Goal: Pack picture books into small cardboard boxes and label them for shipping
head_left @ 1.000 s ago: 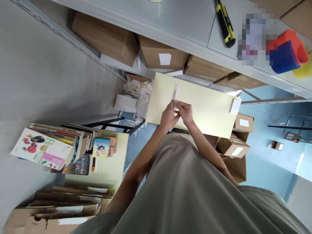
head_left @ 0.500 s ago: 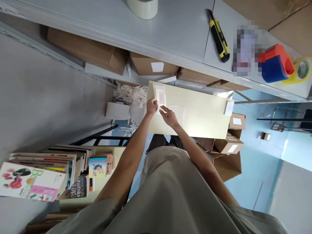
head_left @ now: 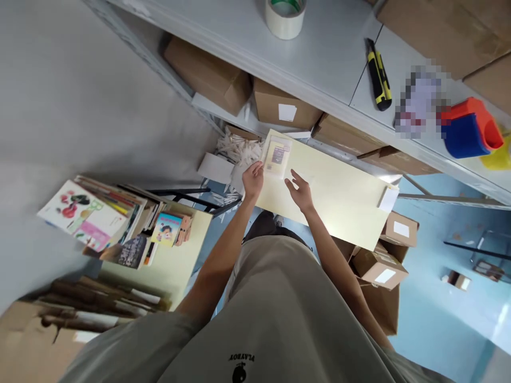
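A flat packet in clear plastic (head_left: 278,155), with a purplish printed picture or label, lies at the left end of the cream tabletop (head_left: 335,197). My left hand (head_left: 254,180) is at the packet's lower left edge, its fingers curled and seemingly pinching that edge. To the right of the packet, my right hand (head_left: 300,192) is held apart from it, fingers spread and nothing in them. At the tabletop's right end sits a small white stack (head_left: 388,198), perhaps of labels.
Above the tabletop runs a grey shelf (head_left: 319,58) bearing a tape roll (head_left: 285,21), a box cutter (head_left: 378,74) and a red-and-blue tape dispenser (head_left: 465,133). Piled books (head_left: 96,218) stand at left. Cardboard boxes (head_left: 379,268) are stacked at right.
My right hand has drawn away from the packet to the right, and its fingers have spread. The packet now lies flatter, its printed side in view. The camera view has turned.
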Available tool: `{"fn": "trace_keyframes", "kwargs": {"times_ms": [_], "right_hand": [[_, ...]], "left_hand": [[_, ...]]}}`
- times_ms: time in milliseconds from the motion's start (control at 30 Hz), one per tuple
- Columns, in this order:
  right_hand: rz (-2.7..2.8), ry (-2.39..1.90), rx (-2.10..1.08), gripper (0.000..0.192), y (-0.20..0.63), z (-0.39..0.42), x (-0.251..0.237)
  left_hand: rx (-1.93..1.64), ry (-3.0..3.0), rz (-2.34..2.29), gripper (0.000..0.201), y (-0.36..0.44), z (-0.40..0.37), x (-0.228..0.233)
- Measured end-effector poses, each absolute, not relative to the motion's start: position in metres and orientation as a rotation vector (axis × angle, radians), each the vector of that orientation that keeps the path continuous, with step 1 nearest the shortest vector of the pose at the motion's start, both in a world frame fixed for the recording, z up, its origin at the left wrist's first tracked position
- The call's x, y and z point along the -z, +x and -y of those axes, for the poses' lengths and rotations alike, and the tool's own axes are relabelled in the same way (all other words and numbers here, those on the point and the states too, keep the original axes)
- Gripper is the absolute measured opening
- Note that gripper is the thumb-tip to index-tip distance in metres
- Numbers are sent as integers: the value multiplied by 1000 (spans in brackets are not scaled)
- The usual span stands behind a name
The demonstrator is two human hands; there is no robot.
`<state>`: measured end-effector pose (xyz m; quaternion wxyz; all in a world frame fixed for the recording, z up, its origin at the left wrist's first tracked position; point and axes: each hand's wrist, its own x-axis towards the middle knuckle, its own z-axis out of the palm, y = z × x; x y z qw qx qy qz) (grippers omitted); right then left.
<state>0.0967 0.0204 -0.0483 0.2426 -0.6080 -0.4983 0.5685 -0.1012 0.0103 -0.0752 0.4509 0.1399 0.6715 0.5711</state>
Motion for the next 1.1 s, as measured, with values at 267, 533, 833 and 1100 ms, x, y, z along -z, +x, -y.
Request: {"fn": "trace_keyframes", "kwargs": {"times_ms": [267, 533, 833, 1100], "right_hand": [[1461, -1252, -1847, 83, 63, 36, 29], [1589, -956, -1975, 67, 49, 110, -4], [1720, -682, -2084, 53, -4, 206, -19], [1987, -397, -2082, 49, -87, 340, -24]], "left_hand": [[-1681, 199, -1798, 44, -79, 137, -1], [-1820, -14, -1932, 29, -70, 238, -32], [-2078, -38, -1873, 34, -99, 344, -59], [-2242, -189, -1931, 49, -168, 499, -44]]}}
